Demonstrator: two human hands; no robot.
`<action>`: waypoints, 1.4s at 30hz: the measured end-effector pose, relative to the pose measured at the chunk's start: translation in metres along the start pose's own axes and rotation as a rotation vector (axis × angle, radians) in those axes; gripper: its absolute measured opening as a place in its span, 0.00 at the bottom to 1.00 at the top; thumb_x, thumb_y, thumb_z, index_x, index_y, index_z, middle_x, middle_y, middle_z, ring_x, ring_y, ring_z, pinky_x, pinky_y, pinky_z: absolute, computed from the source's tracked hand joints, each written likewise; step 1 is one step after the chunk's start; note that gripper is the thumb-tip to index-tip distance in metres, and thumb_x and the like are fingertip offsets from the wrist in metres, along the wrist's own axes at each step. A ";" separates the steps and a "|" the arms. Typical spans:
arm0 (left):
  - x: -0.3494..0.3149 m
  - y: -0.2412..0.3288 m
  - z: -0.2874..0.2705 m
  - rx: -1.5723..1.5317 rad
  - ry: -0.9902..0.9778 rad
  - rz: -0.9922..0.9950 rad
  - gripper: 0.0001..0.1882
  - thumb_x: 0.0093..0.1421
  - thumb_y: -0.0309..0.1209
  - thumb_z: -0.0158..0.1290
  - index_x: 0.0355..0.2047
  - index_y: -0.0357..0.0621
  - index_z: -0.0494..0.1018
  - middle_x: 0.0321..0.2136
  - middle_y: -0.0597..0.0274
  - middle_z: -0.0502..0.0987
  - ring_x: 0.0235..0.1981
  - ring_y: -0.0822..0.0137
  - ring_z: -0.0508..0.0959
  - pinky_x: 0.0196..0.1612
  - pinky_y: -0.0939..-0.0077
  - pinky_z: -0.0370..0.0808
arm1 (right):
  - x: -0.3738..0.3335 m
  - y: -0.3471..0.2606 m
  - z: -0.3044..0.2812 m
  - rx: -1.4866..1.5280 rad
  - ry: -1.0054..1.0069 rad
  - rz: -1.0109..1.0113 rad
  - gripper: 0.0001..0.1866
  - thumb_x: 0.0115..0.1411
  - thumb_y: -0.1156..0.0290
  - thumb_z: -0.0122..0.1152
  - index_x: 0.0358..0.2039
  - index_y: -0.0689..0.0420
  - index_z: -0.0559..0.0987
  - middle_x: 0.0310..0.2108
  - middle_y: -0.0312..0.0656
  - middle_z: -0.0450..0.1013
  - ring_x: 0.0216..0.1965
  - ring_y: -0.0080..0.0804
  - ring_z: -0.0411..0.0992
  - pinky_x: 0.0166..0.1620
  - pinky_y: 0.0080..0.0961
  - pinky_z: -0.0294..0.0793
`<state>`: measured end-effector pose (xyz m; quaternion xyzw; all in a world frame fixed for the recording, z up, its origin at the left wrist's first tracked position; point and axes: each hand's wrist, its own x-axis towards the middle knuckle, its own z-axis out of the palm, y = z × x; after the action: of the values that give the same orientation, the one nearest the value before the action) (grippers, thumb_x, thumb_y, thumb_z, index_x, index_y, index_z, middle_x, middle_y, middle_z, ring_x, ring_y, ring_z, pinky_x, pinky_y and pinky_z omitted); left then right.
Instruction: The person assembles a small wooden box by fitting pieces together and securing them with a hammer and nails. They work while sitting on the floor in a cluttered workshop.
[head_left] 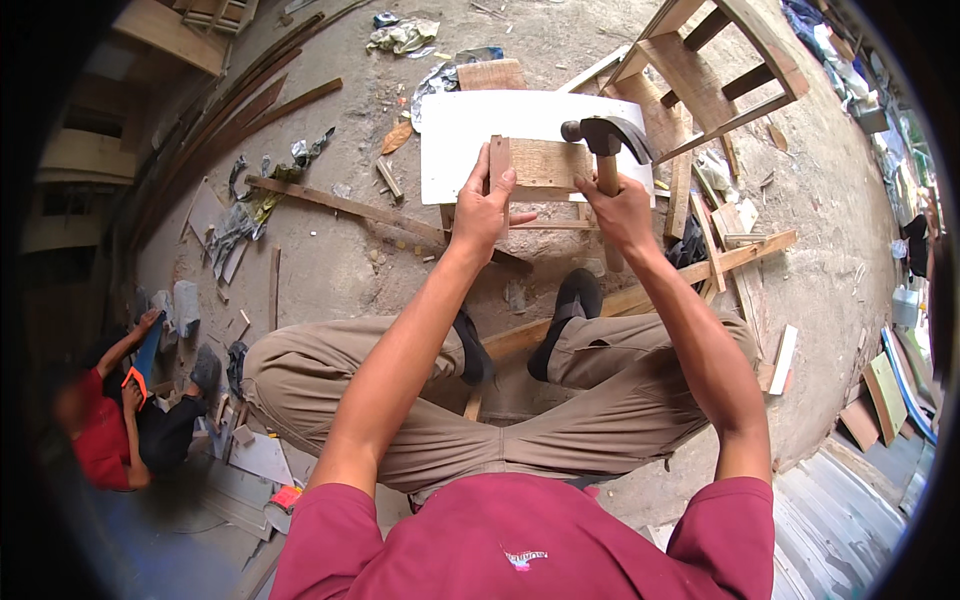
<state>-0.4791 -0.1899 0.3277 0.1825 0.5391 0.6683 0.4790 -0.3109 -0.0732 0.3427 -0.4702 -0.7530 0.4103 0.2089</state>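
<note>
In front of me is a small wooden piece: a pale board (548,165) with a darker upright strip (500,160) at its left end. My left hand (482,208) is closed round that strip, thumb across its near face. My right hand (622,212) grips a claw hammer (606,170) by its wooden handle, with the dark metal head up and the claw to the right. Fingertips of this hand also reach the board's right end. Beneath and behind the wooden piece lies a white panel (450,125). Whether the board and strip are joined cannot be made out.
A wooden stool-like frame (690,80) stands at the far right. Long timber (640,295) crosses the ground by my feet, among scraps and crumpled plastic (402,37). At the left, another person (105,420) in red holds a saw (146,355) with an orange handle.
</note>
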 end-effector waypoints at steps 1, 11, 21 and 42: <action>0.003 0.002 0.008 0.028 0.034 -0.011 0.33 0.69 0.34 0.49 0.70 0.46 0.50 0.57 0.52 0.68 0.50 0.61 0.76 0.34 0.68 0.86 | -0.001 0.004 0.000 0.011 0.047 -0.020 0.19 0.60 0.59 0.66 0.24 0.64 0.78 0.14 0.38 0.68 0.19 0.21 0.63 0.25 0.32 0.65; 0.033 0.022 0.031 0.418 0.164 -0.080 0.26 0.69 0.37 0.46 0.66 0.51 0.61 0.53 0.58 0.73 0.47 0.67 0.76 0.30 0.74 0.81 | -0.004 0.046 -0.035 0.178 0.117 0.161 0.30 0.61 0.42 0.61 0.28 0.62 0.79 0.23 0.37 0.76 0.17 0.20 0.69 0.20 0.20 0.67; 0.020 -0.005 -0.028 0.066 0.202 -0.048 0.34 0.69 0.48 0.34 0.65 0.34 0.54 0.62 0.43 0.61 0.64 0.57 0.62 0.59 0.46 0.70 | -0.077 0.162 -0.082 -0.468 0.088 0.168 0.37 0.67 0.40 0.45 0.33 0.70 0.77 0.31 0.69 0.75 0.39 0.67 0.75 0.42 0.54 0.73; -0.027 -0.145 0.052 1.109 -0.598 0.114 0.17 0.65 0.37 0.50 0.43 0.35 0.77 0.37 0.44 0.81 0.40 0.52 0.81 0.45 0.63 0.75 | -0.133 0.323 -0.073 -0.893 -0.457 0.155 0.13 0.56 0.73 0.57 0.42 0.62 0.72 0.40 0.56 0.78 0.42 0.54 0.78 0.41 0.45 0.78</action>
<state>-0.3625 -0.1900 0.2237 0.6109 0.6377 0.2342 0.4065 -0.0232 -0.0882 0.1310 -0.4664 -0.8443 0.1548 -0.2137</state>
